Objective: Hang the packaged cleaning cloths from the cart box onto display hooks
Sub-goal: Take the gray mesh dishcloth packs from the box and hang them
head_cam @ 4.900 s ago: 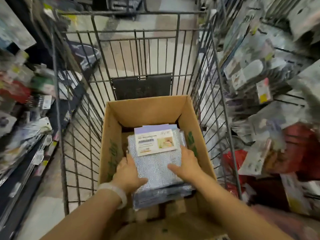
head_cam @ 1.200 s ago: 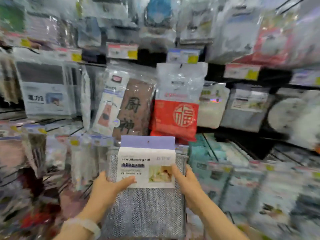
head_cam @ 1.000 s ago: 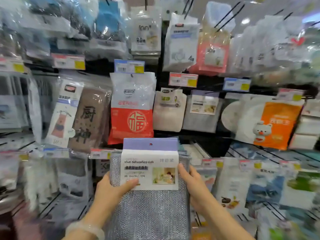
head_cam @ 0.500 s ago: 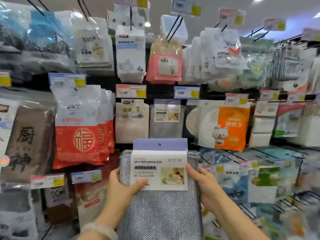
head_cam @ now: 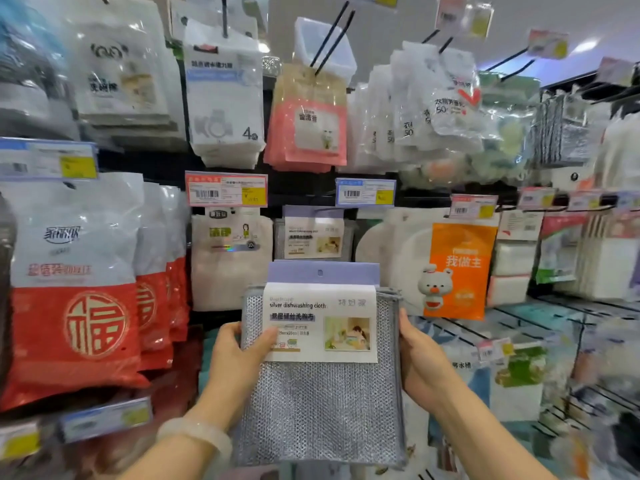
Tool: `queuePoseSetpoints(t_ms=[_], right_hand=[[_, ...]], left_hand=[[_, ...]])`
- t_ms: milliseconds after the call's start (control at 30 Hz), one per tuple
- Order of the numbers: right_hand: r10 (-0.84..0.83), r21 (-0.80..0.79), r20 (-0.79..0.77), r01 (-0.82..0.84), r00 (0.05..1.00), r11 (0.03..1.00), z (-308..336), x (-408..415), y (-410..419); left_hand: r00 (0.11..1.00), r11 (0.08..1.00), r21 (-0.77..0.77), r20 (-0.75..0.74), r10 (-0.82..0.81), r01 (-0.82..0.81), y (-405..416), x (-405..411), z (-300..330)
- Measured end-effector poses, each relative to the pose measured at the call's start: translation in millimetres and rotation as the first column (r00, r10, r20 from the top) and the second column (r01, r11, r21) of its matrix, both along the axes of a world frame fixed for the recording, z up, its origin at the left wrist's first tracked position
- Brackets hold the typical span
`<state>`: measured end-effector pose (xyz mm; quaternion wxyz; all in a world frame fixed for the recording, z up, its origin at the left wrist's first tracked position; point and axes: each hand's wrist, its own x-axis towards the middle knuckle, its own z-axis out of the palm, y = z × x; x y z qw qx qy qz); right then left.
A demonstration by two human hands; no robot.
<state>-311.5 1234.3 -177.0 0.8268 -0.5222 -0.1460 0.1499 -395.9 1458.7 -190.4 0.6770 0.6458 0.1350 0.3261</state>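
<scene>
Higher now, silver mesh cloth stack (head_cam: 322,403), both hands' fingers (head_cam: 266,337) pinching its edges.

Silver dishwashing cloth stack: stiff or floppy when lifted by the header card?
Likely floppy: the silver dishwashing cloth stack is woven mesh, braced by the left hand and right hand. Probably light. The header card looks stiffer.

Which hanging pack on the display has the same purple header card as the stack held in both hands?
The grey cloth pack hanging directly above the held stack, between the beige pack and the orange bear pack. Only it has that purple card.
</scene>
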Motion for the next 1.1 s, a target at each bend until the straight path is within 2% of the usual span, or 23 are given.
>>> queuePoseSetpoints(t_ms=[233, 400, 600, 800, 967, 1100], right_hand=[[-0.042, 0.070, -0.023, 0.044, 0.999, 0.997, 8, 28, -8], [-0.027, 0.121, -0.044, 0.032, 0.999, 0.992, 23, 48, -2], [0.012, 0.112, -0.084, -0.002, 0.996, 0.994, 29, 69, 5], [-0.029, 0.053, 0.001, 0.029, 1.000, 0.998, 30, 81, 9], [-0.165, -0.118, 0.122, 0.180, 0.979, 0.977, 49, 91, 4], [-0.144, -0.086, 0.085, 0.151, 0.986, 0.985, 59, 100, 9]], left_hand=[[0.992, 0.993, 0.022, -0.059, -0.112, 0.114, -1, 30, 6], [0.986, 0.985, -0.060, -0.009, -0.165, 0.164, 2, 35, 22], [0.995, 0.992, -0.087, 0.058, -0.083, 0.087, 8, 30, 35], [0.995, 0.993, -0.100, 0.083, -0.046, 0.054, 5, 25, 32], [0.985, 0.985, -0.079, 0.086, -0.149, 0.156, -4, 12, 45], [0.984, 0.986, -0.018, 0.058, -0.166, 0.167, -13, 9, 48]])
